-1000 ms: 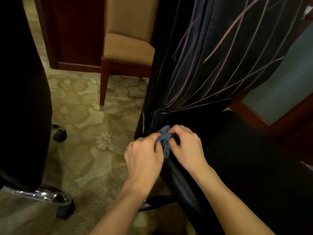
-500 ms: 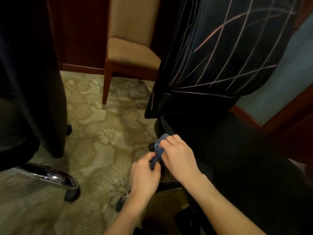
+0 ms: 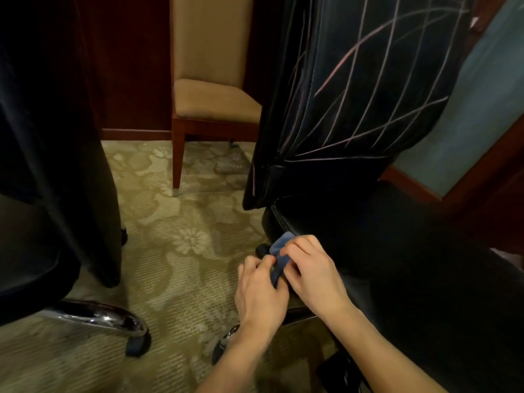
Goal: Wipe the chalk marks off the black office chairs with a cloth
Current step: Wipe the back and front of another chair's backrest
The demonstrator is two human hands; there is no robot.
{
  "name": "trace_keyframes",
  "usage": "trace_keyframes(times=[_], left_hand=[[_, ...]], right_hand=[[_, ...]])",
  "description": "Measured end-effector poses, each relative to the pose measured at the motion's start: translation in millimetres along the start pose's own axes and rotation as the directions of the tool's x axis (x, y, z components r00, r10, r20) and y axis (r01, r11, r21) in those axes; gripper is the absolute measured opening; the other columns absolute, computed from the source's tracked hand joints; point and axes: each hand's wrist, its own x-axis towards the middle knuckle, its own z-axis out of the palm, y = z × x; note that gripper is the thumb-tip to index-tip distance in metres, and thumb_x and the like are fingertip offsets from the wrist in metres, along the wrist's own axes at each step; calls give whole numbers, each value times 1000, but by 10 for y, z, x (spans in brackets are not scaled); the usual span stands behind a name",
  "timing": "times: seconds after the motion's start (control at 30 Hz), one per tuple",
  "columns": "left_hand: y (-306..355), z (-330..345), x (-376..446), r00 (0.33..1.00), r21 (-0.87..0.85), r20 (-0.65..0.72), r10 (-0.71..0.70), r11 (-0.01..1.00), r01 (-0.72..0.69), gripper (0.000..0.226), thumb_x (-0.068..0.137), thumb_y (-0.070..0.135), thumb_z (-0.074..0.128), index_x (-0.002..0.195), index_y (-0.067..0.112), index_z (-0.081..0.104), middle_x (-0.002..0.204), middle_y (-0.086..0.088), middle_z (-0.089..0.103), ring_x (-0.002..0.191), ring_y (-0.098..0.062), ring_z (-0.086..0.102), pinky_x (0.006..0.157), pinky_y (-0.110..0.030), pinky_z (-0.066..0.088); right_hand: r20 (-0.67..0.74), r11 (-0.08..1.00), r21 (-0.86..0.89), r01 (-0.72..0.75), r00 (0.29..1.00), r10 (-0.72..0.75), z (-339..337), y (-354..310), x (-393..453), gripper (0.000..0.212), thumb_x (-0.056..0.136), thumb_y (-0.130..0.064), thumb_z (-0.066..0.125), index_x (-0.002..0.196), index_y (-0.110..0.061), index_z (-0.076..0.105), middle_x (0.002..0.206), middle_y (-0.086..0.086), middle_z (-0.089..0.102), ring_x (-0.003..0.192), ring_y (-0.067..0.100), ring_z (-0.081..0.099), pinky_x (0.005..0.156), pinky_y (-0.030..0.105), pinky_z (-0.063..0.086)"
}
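Observation:
A black office chair (image 3: 425,251) fills the right side; its backrest (image 3: 354,80) carries many pale pink chalk lines (image 3: 377,109). A small blue cloth (image 3: 279,251) is bunched at the seat's left front edge. My left hand (image 3: 259,293) pinches the cloth's lower part from the left. My right hand (image 3: 309,273) grips it from the right, resting on the seat edge. Most of the cloth is hidden between my fingers.
A second black office chair (image 3: 48,165) stands at the left, with a chrome base leg (image 3: 99,316) and caster (image 3: 137,346) on the patterned carpet (image 3: 181,236). A tan upholstered wooden chair (image 3: 209,103) stands against the dark wood wall behind. A blue-grey panel (image 3: 467,114) is at the right.
Both hands with the cloth have dropped from the base of the backrest to the seat's front edge. The view has pulled back, showing more of the backrest and carpet.

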Motion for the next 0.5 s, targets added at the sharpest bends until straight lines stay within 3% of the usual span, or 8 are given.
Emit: trace_keyframes(times=[0.1, 0.3, 0.5], left_hand=[[-17, -31, -95, 1000, -61, 10, -20, 998, 21, 28, 90, 33, 57, 118, 35, 58, 91, 3, 66, 91, -22, 63, 77, -39, 52], [-116, -139, -281, 999, 5, -25, 47, 999, -47, 33, 97, 41, 51, 130, 43, 47, 84, 1, 68, 85, -19, 64, 76, -39, 52], [-130, -281, -311, 983, 118, 30, 182, 976, -185, 35, 100, 43, 46, 135, 44, 42, 93, 3, 72, 93, -22, 67, 77, -39, 49]], right_hand=[[11, 999, 43, 18, 1000, -19, -49, 24, -87, 18, 85, -18, 65, 102, -17, 69, 107, -5, 62, 108, 12, 53, 84, 30, 54], [11, 997, -39, 65, 998, -64, -134, -18, -305, 23, 92, -21, 50, 102, -10, 67, 108, 0, 61, 111, 18, 54, 85, 33, 55], [-47, 989, -147, 28, 998, -35, -161, -96, -538, 21, 87, -14, 62, 107, -10, 67, 108, 2, 62, 107, 20, 55, 80, 32, 56]])
